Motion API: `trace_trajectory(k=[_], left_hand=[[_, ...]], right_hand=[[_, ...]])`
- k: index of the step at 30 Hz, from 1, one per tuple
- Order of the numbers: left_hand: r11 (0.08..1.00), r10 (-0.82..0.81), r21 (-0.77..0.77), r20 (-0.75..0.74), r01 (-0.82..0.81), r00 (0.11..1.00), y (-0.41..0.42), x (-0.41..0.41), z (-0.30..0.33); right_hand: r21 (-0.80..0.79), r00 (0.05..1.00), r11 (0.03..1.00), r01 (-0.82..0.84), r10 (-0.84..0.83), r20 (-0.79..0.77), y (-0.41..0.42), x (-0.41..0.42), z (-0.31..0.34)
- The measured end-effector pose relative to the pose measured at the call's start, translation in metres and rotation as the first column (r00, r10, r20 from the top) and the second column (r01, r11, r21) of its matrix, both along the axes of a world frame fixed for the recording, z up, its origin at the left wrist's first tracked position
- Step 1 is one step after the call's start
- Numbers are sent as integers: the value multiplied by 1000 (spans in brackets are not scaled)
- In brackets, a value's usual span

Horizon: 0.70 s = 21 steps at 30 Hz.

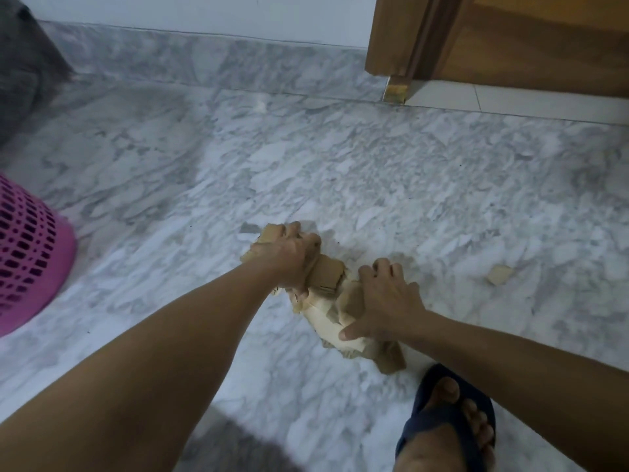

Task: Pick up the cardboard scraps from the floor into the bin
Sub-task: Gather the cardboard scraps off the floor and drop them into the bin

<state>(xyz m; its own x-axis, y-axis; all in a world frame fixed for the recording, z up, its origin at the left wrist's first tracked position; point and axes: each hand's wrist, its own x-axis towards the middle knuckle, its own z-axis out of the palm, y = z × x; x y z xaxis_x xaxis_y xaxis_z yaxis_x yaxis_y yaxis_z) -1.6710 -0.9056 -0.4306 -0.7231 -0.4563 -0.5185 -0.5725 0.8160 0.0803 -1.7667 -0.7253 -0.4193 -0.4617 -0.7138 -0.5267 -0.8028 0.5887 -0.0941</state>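
Note:
A heap of brown cardboard scraps (328, 274) lies on the marble floor in the lower middle of the head view. My left hand (289, 255) is closed over the far end of the heap, gripping several pieces. My right hand (384, 298) presses down on the near end, fingers curled over the scraps and thumb along their edge. One small loose scrap (499, 274) lies alone to the right of the heap. The pink perforated bin (23, 257) stands at the left edge, partly out of view.
My foot in a dark blue sandal (446, 424) stands just below the heap. A wooden door and frame (493, 35) fill the top right, above a raised tile threshold. Grey fabric (20, 63) hangs at the top left. A small pale speck (260, 105) lies near the far wall.

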Motion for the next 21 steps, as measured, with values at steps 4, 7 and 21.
trace_trajectory(k=[4, 7, 21], left_hand=[[998, -9, -56, -139, 2, 990, -6, 1, -5], [998, 13, -56, -155, -22, 988, -8, 4, -6], [971, -108, -219, -51, 94, 993, -3, -14, -15]], right_hand=[[-115, 983, 984, 137, -122, 135, -3, 5, -3], [-161, 964, 972, 171, -132, 229, -8, -1, -4], [12, 962, 984, 180, -179, 204, -26, -100, 25]])
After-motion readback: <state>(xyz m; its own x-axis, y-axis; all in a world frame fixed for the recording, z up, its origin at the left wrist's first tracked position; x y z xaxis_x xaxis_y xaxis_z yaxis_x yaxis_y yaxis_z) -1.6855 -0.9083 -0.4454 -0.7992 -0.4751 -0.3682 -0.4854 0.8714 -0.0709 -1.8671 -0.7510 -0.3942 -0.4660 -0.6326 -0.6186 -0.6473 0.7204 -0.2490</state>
